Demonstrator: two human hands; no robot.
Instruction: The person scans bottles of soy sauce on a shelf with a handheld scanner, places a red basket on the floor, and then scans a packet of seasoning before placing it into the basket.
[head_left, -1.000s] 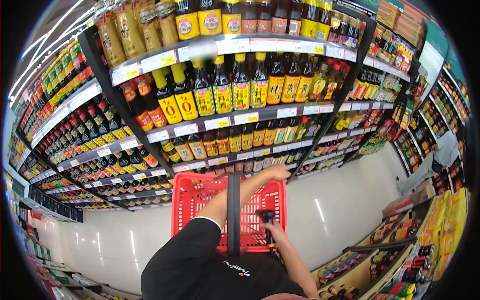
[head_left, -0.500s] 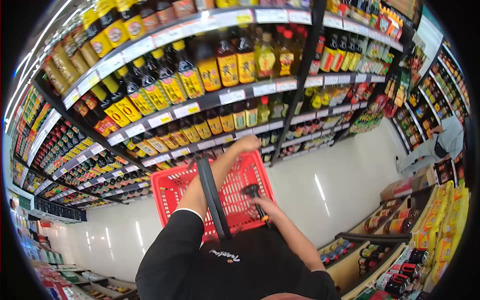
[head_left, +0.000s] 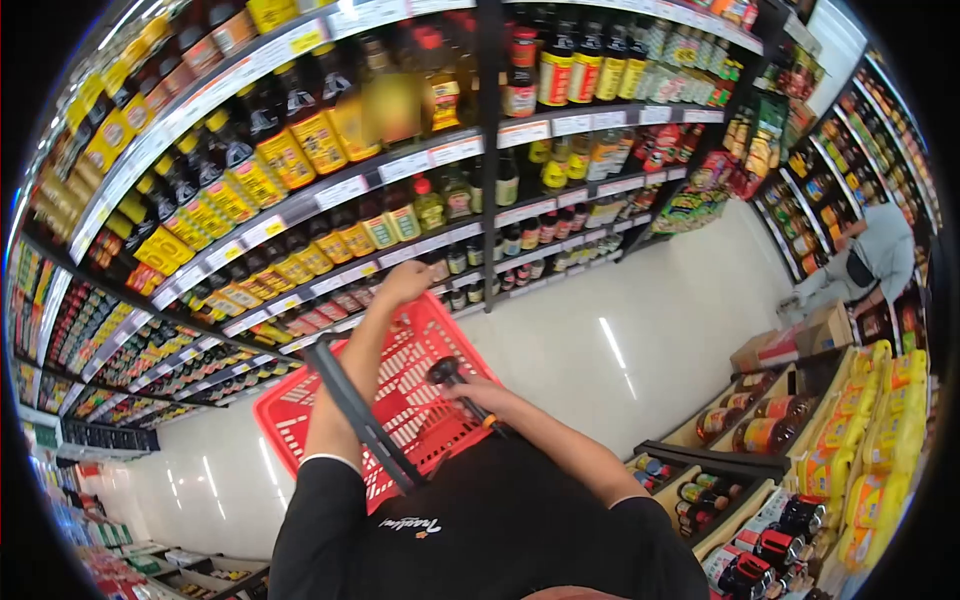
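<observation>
A red plastic basket [head_left: 290, 408] hangs from my left forearm by its dark grey handle [head_left: 362, 412], which crosses over the arm. Past the basket's far rim, my left hand [head_left: 408, 283] is closed in front of the lower shelf; what its fingers hold, if anything, I cannot make out. Over the right side of the basket, my right hand [head_left: 480, 397] is wrapped round a dark, long-handled object [head_left: 446, 373]. Its black end is wide and rounded, and orange shows near its lower end. The inside of the basket shows slotted red walls.
Shelves of sauce bottles [head_left: 285, 150] with price labels rise just ahead. To the right stand wooden display bins [head_left: 720, 425] with bottles and yellow packs [head_left: 880, 430]. Another person in light clothing [head_left: 870, 260] is farther off at the right. Pale shiny floor [head_left: 570, 345] runs between.
The view has turned right, so shelves and basket sit farther left. The basket and my left arm look more tilted. My right hand keeps hold of the dark long-handled object.
</observation>
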